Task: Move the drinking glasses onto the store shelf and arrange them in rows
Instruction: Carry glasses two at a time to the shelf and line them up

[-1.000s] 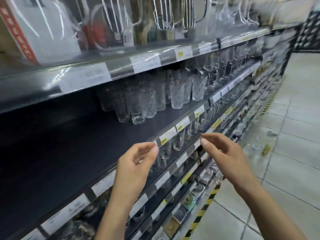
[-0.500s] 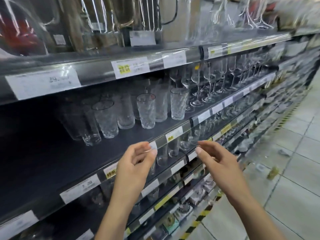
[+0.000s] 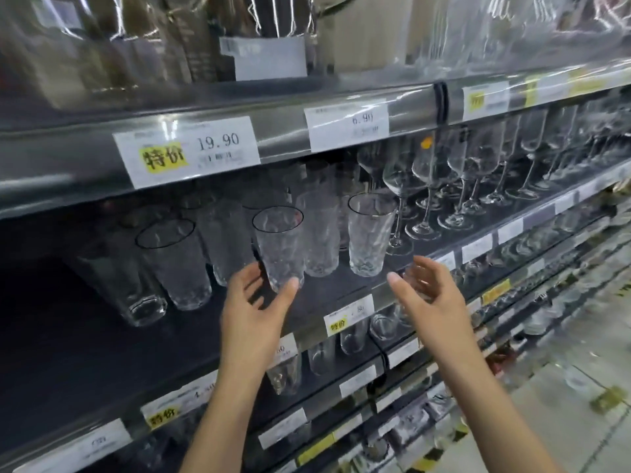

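The dark shelf [image 3: 85,353] is bare on its far left. Next comes a bunch of drinking glasses [image 3: 174,264]. They all stand upright, close side by side. The smooth glass [image 3: 136,288] comes first, and the others look bumpy. At twelve o'clock from them, a price tag [image 3: 187,150] says 19.90.

The left hand [image 3: 256,302] reaches up to one bumpy glass [image 3: 279,247] in the middle of the bunch. Its fingers are spread wide around the bottom of that glass. The thumb is at three o'clock and the other fingers are at nine o'clock. I cannot tell if they touch it.

The last glass [image 3: 368,233] stands at two o'clock from that hand. The right hand [image 3: 433,295] floats at five o'clock from the last glass, in front of the shelf edge. Its fingers are loosely spread and hold nothing.

At one o'clock from the right hand, wine glasses [image 3: 403,186] stand in rows. The pale floor [image 3: 580,404] is at the far right.
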{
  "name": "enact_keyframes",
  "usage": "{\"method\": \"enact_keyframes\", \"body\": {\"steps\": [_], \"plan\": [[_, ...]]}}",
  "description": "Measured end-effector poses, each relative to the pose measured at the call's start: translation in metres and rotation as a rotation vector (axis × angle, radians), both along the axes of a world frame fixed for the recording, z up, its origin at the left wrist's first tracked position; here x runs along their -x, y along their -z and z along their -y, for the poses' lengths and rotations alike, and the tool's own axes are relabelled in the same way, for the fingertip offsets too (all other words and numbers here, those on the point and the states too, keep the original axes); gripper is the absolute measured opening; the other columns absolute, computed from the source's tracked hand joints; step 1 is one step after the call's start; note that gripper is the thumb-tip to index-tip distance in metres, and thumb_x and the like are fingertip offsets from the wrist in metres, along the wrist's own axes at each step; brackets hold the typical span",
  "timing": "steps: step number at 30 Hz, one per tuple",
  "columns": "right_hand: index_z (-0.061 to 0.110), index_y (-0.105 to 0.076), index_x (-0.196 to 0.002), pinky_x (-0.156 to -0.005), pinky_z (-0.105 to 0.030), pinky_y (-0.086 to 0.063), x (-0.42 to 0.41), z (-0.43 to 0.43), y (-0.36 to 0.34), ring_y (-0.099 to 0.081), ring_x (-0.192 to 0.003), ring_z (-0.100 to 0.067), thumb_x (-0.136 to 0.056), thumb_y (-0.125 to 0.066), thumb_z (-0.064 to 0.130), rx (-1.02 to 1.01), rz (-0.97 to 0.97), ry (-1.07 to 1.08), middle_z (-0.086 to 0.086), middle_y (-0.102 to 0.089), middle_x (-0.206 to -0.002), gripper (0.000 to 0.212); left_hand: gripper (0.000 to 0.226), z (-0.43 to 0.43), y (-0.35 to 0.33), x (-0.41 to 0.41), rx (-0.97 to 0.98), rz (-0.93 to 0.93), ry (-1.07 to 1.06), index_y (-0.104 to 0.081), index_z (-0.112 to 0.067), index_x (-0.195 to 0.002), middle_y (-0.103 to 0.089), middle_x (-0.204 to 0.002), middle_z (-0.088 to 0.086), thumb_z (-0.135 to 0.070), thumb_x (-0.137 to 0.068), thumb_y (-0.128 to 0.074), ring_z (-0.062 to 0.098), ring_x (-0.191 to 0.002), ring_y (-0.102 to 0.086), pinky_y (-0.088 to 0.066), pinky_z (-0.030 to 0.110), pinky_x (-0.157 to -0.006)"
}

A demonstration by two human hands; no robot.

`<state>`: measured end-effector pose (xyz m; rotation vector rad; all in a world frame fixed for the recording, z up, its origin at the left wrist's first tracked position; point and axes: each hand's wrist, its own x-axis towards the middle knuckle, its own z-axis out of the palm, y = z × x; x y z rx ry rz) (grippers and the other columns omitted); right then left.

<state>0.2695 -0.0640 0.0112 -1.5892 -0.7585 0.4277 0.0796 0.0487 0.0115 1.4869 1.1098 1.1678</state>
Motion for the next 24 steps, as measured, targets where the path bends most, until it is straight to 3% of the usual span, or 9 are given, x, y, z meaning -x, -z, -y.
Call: {"method": "enact_keyframes", "body": {"steps": [3, 6, 11, 14, 17, 20, 22, 24], "plan": [[0.037, -0.043, -0.134, -0.089, -0.024, -0.045, -0.026, -0.029, 0.000, -0.055, -0.113, -0.003, -0.080, -0.072, 0.050, 0.031, 0.016, -0.038, 0.016, -0.056, -0.124, 0.063, 0.068, -0.019, 0.004, -0.018, 0.010, -0.008, -0.075, -0.047, -0.026, -0.134, -0.054, -0.130, -0.015, -0.041, -0.076, -0.080, 0.004, -0.118, -0.053, -0.042, 0.027, -0.099], [0.033, -0.038, -0.141, -0.091, -0.025, -0.045, -0.043, -0.055, 0.001, -0.056, -0.114, -0.004, -0.077, -0.076, 0.048, 0.032, 0.031, -0.086, 0.015, -0.055, -0.127, 0.076, 0.057, -0.033, 0.006, -0.035, -0.014, -0.047, -0.079, -0.043, -0.042, -0.119, -0.051, -0.107, -0.033, -0.037, -0.077, -0.081, -0.015, -0.097, -0.051, -0.043, 0.020, -0.086], [0.040, -0.034, -0.138, -0.097, -0.033, -0.049, -0.054, -0.082, 0.007, -0.057, -0.114, -0.003, -0.074, -0.080, 0.045, 0.043, 0.022, -0.213, 0.020, -0.055, -0.128, 0.079, 0.071, -0.039, 0.006, -0.049, -0.049, -0.126, -0.148, -0.041, -0.031, -0.135, -0.047, -0.102, -0.035, -0.038, -0.077, -0.080, -0.006, -0.095, -0.055, -0.041, 0.010, -0.074], [0.040, -0.034, -0.136, -0.094, -0.033, -0.050, -0.058, -0.091, 0.009, -0.057, -0.115, -0.006, -0.073, -0.081, 0.048, 0.063, 0.066, -0.241, 0.021, -0.054, -0.128, 0.079, 0.064, -0.040, 0.006, -0.054, -0.072, -0.168, -0.196, -0.039, -0.035, -0.124, -0.049, -0.102, -0.028, -0.037, -0.076, -0.081, 0.001, -0.099, -0.055, -0.042, 0.014, -0.078], [0.034, -0.039, -0.134, -0.088, -0.024, -0.048, -0.064, -0.099, 0.013, -0.059, -0.112, -0.008, -0.072, -0.083, 0.044, 0.055, 0.074, -0.264, 0.018, -0.058, -0.122, 0.077, 0.065, -0.041, 0.005, -0.062, -0.050, -0.187, -0.232, -0.034, -0.037, -0.119, -0.048, -0.103, -0.026, -0.038, -0.075, -0.082, 0.002, -0.104, -0.051, -0.041, 0.018, -0.085], [0.029, -0.042, -0.133, -0.071, -0.001, -0.039, -0.070, -0.104, 0.015, -0.058, -0.099, 0.000, -0.072, -0.083, 0.041, 0.071, 0.076, -0.307, 0.023, -0.058, -0.110, 0.075, 0.066, -0.041, 0.002, -0.067, -0.022, -0.199, -0.272, -0.040, -0.030, -0.121, -0.047, -0.098, -0.031, -0.037, -0.073, -0.084, -0.001, -0.097, -0.053, -0.038, 0.006, -0.076], [0.030, -0.044, -0.129, -0.063, 0.002, -0.038, -0.075, -0.105, 0.014, -0.054, -0.088, 0.009, -0.072, -0.083, 0.041, 0.074, 0.090, -0.342, 0.026, -0.056, -0.104, 0.069, 0.062, -0.041, 0.001, -0.068, -0.017, -0.219, -0.316, -0.044, -0.026, -0.117, -0.050, -0.097, -0.028, -0.036, -0.071, -0.085, -0.007, -0.088, -0.054, -0.039, 0.000, -0.067], [0.030, -0.045, -0.128, -0.066, -0.002, -0.039, -0.080, -0.106, 0.014, -0.057, -0.092, 0.004, -0.072, -0.083, 0.042, 0.063, 0.082, -0.376, 0.021, -0.060, -0.107, 0.070, 0.058, -0.039, 0.002, -0.069, -0.031, -0.228, -0.383, -0.049, -0.024, -0.111, -0.057, -0.098, -0.023, -0.034, -0.069, -0.088, -0.007, -0.089, -0.057, -0.044, 0.005, -0.069]]}}
